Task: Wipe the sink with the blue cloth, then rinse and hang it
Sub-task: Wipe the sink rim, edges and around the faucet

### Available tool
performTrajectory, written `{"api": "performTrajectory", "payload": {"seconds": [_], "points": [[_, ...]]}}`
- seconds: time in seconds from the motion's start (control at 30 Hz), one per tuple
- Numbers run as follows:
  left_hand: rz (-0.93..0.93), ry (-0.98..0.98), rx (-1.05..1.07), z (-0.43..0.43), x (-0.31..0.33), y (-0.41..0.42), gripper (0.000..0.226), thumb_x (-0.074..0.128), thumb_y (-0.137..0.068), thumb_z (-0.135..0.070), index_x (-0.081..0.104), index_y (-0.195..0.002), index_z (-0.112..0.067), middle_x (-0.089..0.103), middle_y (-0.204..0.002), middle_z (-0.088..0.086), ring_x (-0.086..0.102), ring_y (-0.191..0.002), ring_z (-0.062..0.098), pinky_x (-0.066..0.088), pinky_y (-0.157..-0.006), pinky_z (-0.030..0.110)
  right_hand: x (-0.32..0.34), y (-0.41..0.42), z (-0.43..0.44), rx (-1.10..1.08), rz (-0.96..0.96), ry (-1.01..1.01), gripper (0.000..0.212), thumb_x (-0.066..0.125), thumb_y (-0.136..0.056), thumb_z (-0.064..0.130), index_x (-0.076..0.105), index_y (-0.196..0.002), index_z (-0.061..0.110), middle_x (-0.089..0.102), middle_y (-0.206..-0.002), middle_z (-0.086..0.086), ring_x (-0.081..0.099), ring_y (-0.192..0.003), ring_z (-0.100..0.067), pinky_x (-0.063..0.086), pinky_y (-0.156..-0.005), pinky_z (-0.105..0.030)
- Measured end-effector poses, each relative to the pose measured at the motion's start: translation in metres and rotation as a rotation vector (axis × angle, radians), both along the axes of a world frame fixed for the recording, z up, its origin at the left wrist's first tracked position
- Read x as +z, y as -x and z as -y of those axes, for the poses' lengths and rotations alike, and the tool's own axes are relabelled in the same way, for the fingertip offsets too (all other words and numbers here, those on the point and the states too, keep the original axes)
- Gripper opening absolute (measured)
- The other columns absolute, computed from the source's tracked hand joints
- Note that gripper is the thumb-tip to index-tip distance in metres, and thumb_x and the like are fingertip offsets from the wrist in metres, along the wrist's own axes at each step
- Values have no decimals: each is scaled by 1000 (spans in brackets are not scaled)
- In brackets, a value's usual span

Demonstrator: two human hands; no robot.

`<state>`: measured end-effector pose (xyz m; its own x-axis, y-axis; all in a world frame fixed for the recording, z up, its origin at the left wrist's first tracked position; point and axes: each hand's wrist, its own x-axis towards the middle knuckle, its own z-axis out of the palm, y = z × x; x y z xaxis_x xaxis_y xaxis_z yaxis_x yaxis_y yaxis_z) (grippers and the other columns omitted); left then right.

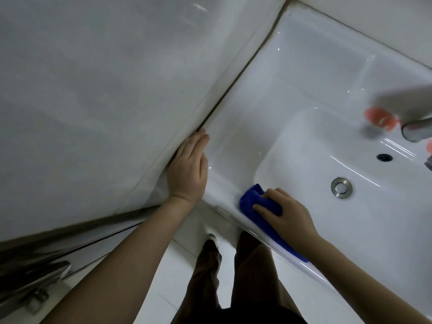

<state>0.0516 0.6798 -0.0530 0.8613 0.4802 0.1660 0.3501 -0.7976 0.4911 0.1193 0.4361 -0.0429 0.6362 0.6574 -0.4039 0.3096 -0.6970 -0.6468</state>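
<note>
The right hand [287,213] holds the cloth [251,199] bunched under curled fingers and presses it on the front-left corner of the sink [245,141], at the basin's lip. 1 tail of the cloth trails along the front edge under the wrist. That tail could slide off and drip on the floor [177,272] by the shoe [210,239], making the tiles slick.

The left hand [188,169] lies flat with fingers straight and together, holding nothing, braced on the sink's left edge against the wall [93,90]. The glazed rim is glossy, so a hard push may skid either hand.

Near the tap [416,129] sit blurred orange things [379,118], perhaps bottle caps. A wide sweep could knock them into the basin.

The basin is white and shiny, with a metal drain [341,187] and a dark overflow hole [384,157]. The light is dim.
</note>
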Motion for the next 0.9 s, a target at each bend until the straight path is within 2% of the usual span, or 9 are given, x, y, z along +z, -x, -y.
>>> {"api": "performTrajectory", "payload": {"seconds": [0.2,0.37,0.43,0.53,0.6,0.73,0.8,0.9], "points": [[-33,-23,-21,-2,2,3,43,33,-99,-16,55,-136,-10,51,-146,3,47,-133,16,40,-109,26,-11,-2,-121,66,171,-87,25,52,-95,49,55,-106,27,52,-97,7,54,-77,-15,47,-67,-34],[7,-28,-63,-2,3,3,39,41,-92,-13,60,-125,-3,57,-137,12,51,-127,24,41,-109,33,-7,3,-57,32,120,-51,26,49,-93,56,54,-105,32,54,-98,9,57,-79,-15,51,-75,-36],[56,-118,-213,-2,-1,16,33,45,-90,-15,66,-113,-3,65,-119,15,58,-112,29,45,-101,39,-4,5,-22,6,96,-23,28,48,-91,58,54,-103,34,55,-97,10,58,-79,-13,53,-78,-38],[68,-180,-370,-6,-12,38,25,44,-92,-21,64,-83,-9,64,-83,8,56,-76,26,45,-73,38,-6,6,-18,-11,151,-29,31,49,-89,59,57,-103,32,56,-95,11,58,-76,-12,53,-75,-36],[61,-199,-347,-7,-17,40,31,40,-94,-23,61,-75,-9,59,-75,8,50,-66,25,40,-64,37,-11,4,-42,7,225,-71,31,52,-91,56,58,-104,28,56,-95,8,57,-73,-14,52,-69,-34],[135,-276,-321,-7,-24,38,37,37,-95,-22,60,-71,-6,58,-70,12,46,-61,27,36,-61,38,-21,-21,-92,178,406,-171,34,52,-93,50,61,-102,18,58,-91,-2,54,-64,-21,44,-54,-31],[170,-288,-352,-10,-29,39,37,38,-94,-22,64,-72,-7,61,-72,11,49,-60,28,38,-60,39,-24,-60,-105,221,484,-179,40,48,-94,50,63,-107,16,60,-96,-8,59,-72,-30,47,-58,-35],[187,-308,-343,-11,-33,38,36,38,-91,-22,66,-72,-8,62,-73,9,51,-60,28,39,-61,38,-27,-156,-117,-61,570,-30,41,49,-97,48,58,-120,16,59,-112,-16,61,-94,-38,46,-75,-42]]}}
